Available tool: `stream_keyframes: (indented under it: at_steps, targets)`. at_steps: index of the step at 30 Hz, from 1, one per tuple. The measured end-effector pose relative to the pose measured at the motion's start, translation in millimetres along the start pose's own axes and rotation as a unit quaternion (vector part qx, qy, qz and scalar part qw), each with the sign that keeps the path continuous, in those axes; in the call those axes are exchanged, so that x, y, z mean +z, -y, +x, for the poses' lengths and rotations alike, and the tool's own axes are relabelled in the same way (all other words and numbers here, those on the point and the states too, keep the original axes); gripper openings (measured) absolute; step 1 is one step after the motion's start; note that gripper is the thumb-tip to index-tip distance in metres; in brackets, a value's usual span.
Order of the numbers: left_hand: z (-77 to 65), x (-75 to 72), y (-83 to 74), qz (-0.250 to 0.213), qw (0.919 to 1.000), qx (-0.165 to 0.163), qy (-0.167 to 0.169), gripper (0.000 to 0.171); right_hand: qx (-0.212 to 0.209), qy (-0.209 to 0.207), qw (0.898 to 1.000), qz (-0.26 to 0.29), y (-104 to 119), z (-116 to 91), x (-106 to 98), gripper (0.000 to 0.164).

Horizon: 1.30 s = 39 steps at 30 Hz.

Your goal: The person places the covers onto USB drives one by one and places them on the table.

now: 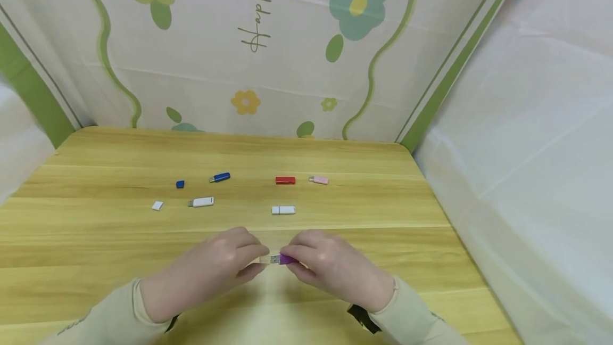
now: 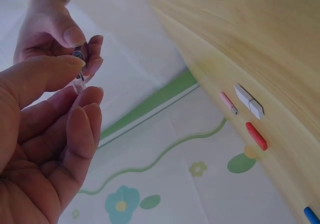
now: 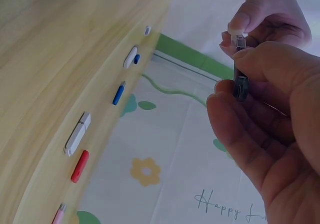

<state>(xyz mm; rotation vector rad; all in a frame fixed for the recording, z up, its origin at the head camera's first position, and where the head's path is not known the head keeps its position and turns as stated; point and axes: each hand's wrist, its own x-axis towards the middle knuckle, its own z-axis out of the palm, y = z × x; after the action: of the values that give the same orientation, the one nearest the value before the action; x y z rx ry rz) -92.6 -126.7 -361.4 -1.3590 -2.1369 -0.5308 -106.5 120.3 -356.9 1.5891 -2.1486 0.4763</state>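
Observation:
In the head view a purple USB stick (image 1: 287, 259) with a bare metal plug lies between the fingertips of my right hand (image 1: 330, 265), pinched by thumb and fingers. Facing it, my left hand (image 1: 210, 265) pinches a small clear cap (image 1: 264, 260) at the plug end. The left wrist view shows this transparent cap (image 2: 79, 86) between thumb and fingers, lined up with the plug. From the right wrist, the stick's back end (image 3: 241, 88) looks dark, and the clear cap (image 3: 238, 41) overlaps the plug end. Both hands are above the front of the wooden table.
Farther back on the table (image 1: 359, 196) lie a blue stick (image 1: 222, 177) with its blue cap (image 1: 180, 184), a white stick (image 1: 203, 202) with its white cap (image 1: 157, 205), a capped white stick (image 1: 283, 210), a red stick (image 1: 285, 180) and a pink stick (image 1: 319, 180). Printed cloth (image 1: 201, 68) hangs behind.

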Motion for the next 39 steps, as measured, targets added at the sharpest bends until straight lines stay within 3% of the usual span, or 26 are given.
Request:
stream_keyframes:
  at_steps: [32, 39]
  targets:
    - [-2.9, 2.0, -2.1, -0.02, 0.9995, -0.02, -0.014, 0.028, 0.007, -0.004, 1.0, 0.014, 2.0, -0.8, -1.7, 0.021]
    - [-2.5, 3.6, -1.1, -0.02, 0.9996, -0.012, -0.017, 0.025, 0.023, 0.0, 0.999, 0.024, 2.4, -2.1, -1.6, 0.013]
